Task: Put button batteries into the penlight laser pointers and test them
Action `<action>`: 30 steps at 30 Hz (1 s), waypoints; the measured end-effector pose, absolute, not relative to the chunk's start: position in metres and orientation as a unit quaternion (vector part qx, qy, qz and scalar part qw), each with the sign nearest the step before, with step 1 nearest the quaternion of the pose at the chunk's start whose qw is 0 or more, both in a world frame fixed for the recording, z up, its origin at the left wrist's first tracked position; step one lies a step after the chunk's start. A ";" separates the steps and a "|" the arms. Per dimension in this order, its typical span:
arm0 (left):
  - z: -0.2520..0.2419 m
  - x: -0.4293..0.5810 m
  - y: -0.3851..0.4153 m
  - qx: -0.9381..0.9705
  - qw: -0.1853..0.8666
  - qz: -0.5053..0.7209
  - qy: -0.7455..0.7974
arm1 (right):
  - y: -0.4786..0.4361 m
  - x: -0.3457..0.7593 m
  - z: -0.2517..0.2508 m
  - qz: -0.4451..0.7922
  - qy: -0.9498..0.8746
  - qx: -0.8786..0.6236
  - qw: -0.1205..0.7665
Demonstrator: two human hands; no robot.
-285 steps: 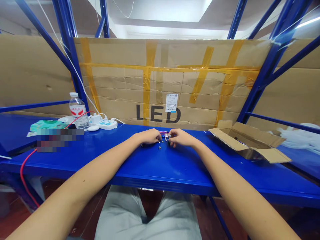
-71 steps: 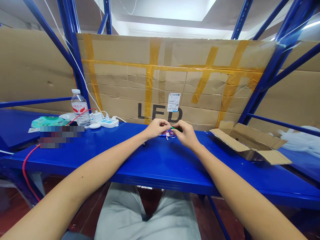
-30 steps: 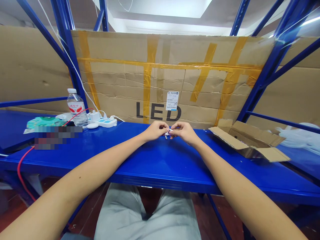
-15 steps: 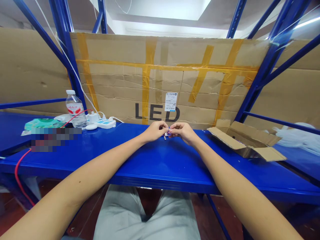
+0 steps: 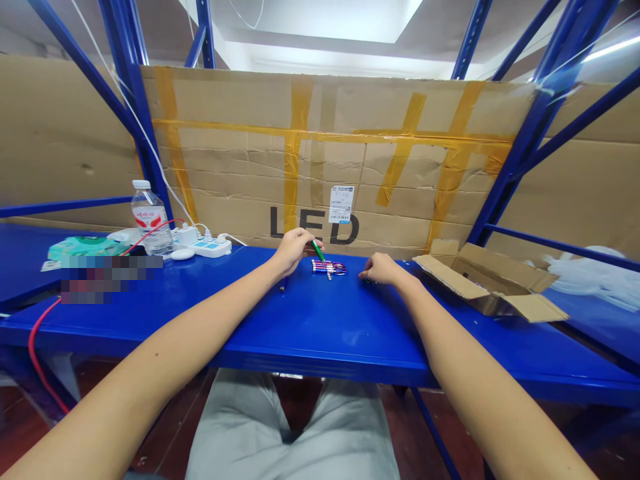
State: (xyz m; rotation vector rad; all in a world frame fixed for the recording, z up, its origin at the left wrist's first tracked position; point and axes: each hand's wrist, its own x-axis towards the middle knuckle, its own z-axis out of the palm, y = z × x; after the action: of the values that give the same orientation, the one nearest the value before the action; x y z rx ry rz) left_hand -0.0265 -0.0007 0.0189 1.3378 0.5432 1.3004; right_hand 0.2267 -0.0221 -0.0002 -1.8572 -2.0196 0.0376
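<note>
My left hand (image 5: 294,251) is closed around one end of a slim green pen-like tube (image 5: 319,251), held tilted with its lower end by the pile. Several shiny blue and purple-red pen-like tubes with silver ends (image 5: 329,268) lie side by side on the blue table (image 5: 310,333), between my hands. Below the left hand a small dark piece with a metallic end (image 5: 282,289) shows at the table. My right hand (image 5: 383,269) rests low over the table to the right of the pile, fingers curled inward. Something small and dark shows under its fingertips, too hidden to name.
At right stands an open cardboard box (image 5: 460,277) with flaps spread. To the left are a water bottle (image 5: 153,223), a white power strip (image 5: 213,248) and a green soft pack (image 5: 85,247). A large cardboard panel (image 5: 225,167) lines the back; blue posts rise on both sides.
My hands, together over the pile before, have moved apart, the right one further right. The green tube now shows in my left hand, and the row of tubes between the hands is uncovered.
</note>
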 end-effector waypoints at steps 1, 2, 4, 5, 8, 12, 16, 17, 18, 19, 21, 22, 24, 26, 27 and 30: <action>0.019 -0.026 -0.001 0.560 0.567 0.556 0.236 | -0.020 0.226 -0.002 0.009 -0.728 -0.658 0.193; 0.019 -0.026 -0.001 0.553 0.570 0.558 0.241 | -0.019 0.225 -0.003 0.007 -0.732 -0.654 0.190; 0.019 -0.026 -0.001 0.541 0.578 0.558 0.248 | -0.016 0.224 -0.005 0.009 -0.737 -0.649 0.189; 0.018 -0.026 -0.002 0.534 0.585 0.557 0.248 | -0.015 0.224 -0.006 0.013 -0.739 -0.647 0.187; 0.018 -0.025 -0.002 0.520 0.603 0.552 0.247 | -0.015 0.220 -0.008 0.028 -0.756 -0.631 0.170; 0.016 -0.024 0.001 0.534 0.602 0.539 0.250 | -0.021 0.212 -0.006 0.042 -0.771 -0.605 0.194; 0.011 -0.020 0.001 0.608 0.537 0.507 0.290 | -0.030 0.201 -0.001 0.139 -0.752 -0.554 0.329; 0.009 -0.019 0.000 0.642 0.498 0.497 0.304 | -0.032 0.197 0.000 0.192 -0.739 -0.536 0.362; 0.007 -0.018 -0.002 0.684 0.447 0.485 0.313 | -0.035 0.193 0.001 0.252 -0.721 -0.516 0.388; 0.005 -0.017 -0.005 0.727 0.384 0.480 0.308 | -0.038 0.188 0.002 0.310 -0.695 -0.497 0.417; 0.001 -0.015 -0.011 0.806 0.279 0.453 0.259 | -0.044 0.177 0.003 0.413 -0.645 -0.467 0.442; -0.001 -0.014 -0.014 0.836 0.240 0.432 0.238 | -0.047 0.172 0.004 0.446 -0.630 -0.457 0.442; -0.004 -0.013 -0.018 0.869 0.181 0.404 0.222 | -0.053 0.165 0.006 0.494 -0.620 -0.432 0.429; -0.004 -0.012 -0.018 0.876 0.146 0.397 0.233 | -0.057 0.163 0.008 0.529 -0.626 -0.400 0.411; -0.005 -0.012 -0.017 0.874 0.138 0.399 0.242 | -0.058 0.163 0.009 0.538 -0.632 -0.386 0.402; -0.004 -0.013 -0.013 0.865 0.135 0.407 0.260 | -0.058 0.167 0.010 0.527 -0.656 -0.370 0.394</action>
State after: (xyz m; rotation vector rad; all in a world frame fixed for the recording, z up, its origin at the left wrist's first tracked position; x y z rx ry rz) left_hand -0.0130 -0.0131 -0.0042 2.5063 0.7518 1.1788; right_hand 0.1667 -0.0584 0.0096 -0.9391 -1.6631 1.3362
